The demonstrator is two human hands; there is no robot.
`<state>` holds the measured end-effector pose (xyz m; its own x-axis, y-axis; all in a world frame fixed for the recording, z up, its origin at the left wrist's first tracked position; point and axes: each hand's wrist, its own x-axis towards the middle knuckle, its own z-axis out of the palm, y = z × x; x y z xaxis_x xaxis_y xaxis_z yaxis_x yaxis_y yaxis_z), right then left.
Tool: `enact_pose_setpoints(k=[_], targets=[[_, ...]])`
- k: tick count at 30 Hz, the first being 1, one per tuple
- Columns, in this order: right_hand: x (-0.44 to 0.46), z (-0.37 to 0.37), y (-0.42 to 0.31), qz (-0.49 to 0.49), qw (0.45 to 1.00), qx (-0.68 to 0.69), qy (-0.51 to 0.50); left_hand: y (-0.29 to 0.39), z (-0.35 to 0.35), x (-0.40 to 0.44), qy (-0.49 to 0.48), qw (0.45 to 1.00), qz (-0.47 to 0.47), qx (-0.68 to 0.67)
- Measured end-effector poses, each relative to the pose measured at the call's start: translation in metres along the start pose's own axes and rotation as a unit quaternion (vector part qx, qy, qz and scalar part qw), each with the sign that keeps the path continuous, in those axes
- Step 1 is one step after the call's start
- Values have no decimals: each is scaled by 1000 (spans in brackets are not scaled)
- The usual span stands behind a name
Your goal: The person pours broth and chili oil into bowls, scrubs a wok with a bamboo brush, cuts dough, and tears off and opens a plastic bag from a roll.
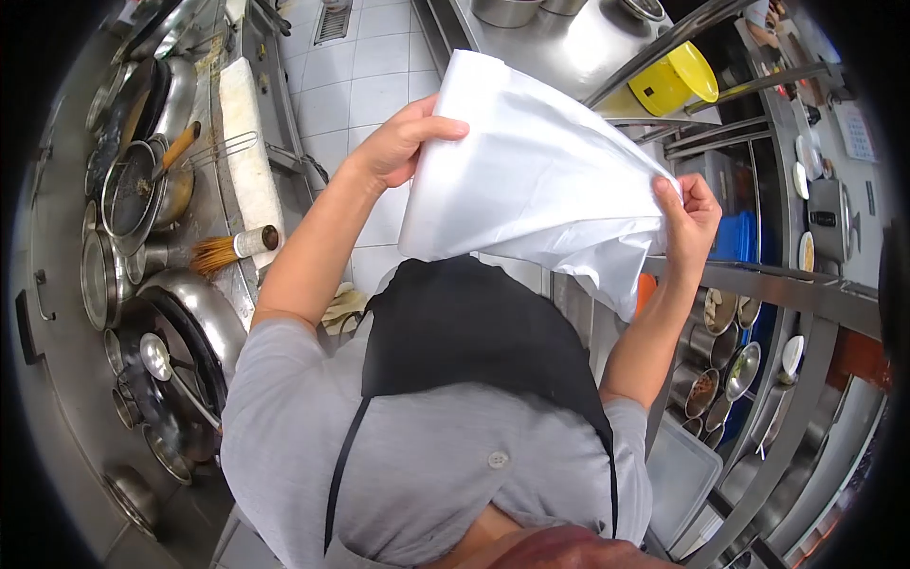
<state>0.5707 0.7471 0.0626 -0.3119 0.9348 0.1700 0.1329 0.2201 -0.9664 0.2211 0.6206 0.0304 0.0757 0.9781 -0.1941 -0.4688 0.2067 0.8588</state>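
Note:
A roll of thin white plastic (531, 161), either bags or sheeting, is held up in front of my chest. My left hand (406, 142) grips the rolled side, thumb lying over the front and fingers behind it. At the other end, my right hand (690, 218) is closed on the loose, gathered edge, with the plastic stretched and creased between both hands. The lower right corner hangs down in folds. Just below the plastic is my black apron (474, 327). I cannot tell whether the plastic is one layer or several.
On the left, a steel cooking range carries woks, a strainer (133, 190), a bamboo brush (227, 248) and a ladle (156, 358). A yellow container (675, 81) stands on a steel table (569, 47) ahead. Shelving with several food pots (701, 391) lies to the right.

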Motion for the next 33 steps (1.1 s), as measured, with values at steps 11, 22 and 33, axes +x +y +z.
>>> enact_pose_setpoints(k=[11,22,33], targets=[[-25,70,-37,-169,983,13,-71,-10,51,27,112,987,114,-16],[-50,39,109,10,883,-469,-28,117,-45,-26,47,920,256,-292],[-31,153,-24,33,934,122,-335,27,39,44,-68,958,188,-204]])
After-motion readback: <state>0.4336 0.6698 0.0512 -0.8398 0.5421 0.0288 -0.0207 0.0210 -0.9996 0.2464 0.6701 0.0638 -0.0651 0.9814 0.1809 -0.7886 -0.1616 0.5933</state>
